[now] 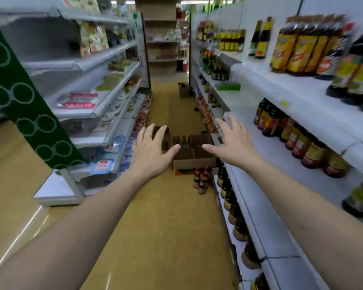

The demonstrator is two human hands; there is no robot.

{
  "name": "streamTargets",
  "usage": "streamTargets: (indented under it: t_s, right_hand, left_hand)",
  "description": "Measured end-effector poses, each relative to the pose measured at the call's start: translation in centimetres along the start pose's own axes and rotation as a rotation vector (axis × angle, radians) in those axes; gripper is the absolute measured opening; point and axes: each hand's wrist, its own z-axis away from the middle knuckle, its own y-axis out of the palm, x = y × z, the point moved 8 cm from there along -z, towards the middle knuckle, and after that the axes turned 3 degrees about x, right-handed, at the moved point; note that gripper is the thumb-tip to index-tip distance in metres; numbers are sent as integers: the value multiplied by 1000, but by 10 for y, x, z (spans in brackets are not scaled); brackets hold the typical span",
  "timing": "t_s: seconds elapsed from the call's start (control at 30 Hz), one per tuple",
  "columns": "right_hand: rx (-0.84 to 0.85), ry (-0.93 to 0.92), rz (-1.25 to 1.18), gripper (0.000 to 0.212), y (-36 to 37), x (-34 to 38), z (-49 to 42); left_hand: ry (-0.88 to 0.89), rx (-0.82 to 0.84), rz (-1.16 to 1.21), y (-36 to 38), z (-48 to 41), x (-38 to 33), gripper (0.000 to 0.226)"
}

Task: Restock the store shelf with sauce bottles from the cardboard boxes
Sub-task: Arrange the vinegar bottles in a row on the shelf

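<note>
While the open cardboard box [194, 164] sits on the floor [166, 216], left hand [153, 150] and right hand [232, 141] are held out toward it, empty, fingers spread wide; sauce bottles [181, 140] seen inside.

The sauce bottles [298, 53] blur, labels unreadable; the left hand [153, 152] partly hides a cardboard box [194, 163].

Cardboard, gloss, painted shelving.
Your cardboard box [194, 158] at 12 o'clock looks matt brown; bottles [308, 147] at 3 glossy, on smooth white shelf [281, 158]; floor [166, 227] at 6 shiny tan.
</note>
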Motion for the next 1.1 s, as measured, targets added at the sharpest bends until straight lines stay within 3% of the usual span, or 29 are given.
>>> streamTargets:
  t_s: [0.43,0.83,1.1]
  right_hand:
    - [214,58,47,93,169,-11,-250]
    - [285,193,112,88,245,4,-485]
    - [410,189,102,90,342,-22,-653]
  left_hand:
    - [-28,109,59,142,-242,109,77]
    - [36,261,9,209,-477,193,77]
    - [6,343,-37,301,-622,242,78]
